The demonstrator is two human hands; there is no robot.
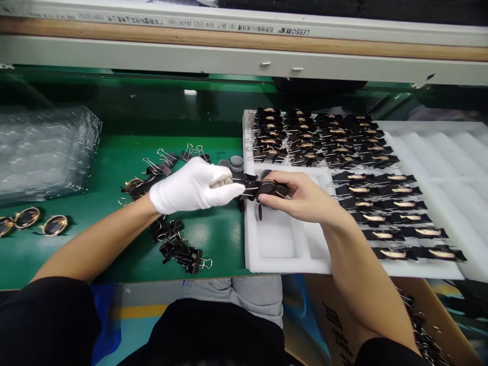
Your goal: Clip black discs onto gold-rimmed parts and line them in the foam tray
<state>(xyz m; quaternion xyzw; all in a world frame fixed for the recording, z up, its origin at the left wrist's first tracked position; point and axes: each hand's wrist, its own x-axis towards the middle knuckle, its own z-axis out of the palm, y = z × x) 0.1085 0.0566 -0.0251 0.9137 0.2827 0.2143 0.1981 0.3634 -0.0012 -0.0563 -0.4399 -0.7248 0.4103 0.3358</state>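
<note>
My left hand [194, 188], in a white glove, pinches the left end of a dark clipped piece, with a black binder clip [249, 189] at its fingertips. Bare, my right hand [301, 195] has its thumb and fingers closed on the right end of that piece, above the left edge of a white foam tray [276, 267]. Small round dark discs [236, 163] lie just beyond the gloved fingers. Loose black binder clips [179, 246] are scattered on the green table [217, 244] around my left wrist. The fingers hide part of the held piece.
Rows of clipped gold-and-black pieces [339, 140] fill the tray's back and right side. Sunglasses [55, 224] and stacked clear plastic trays [46, 152] are at the left. A cardboard box [328, 315] holding clips stands below the table edge.
</note>
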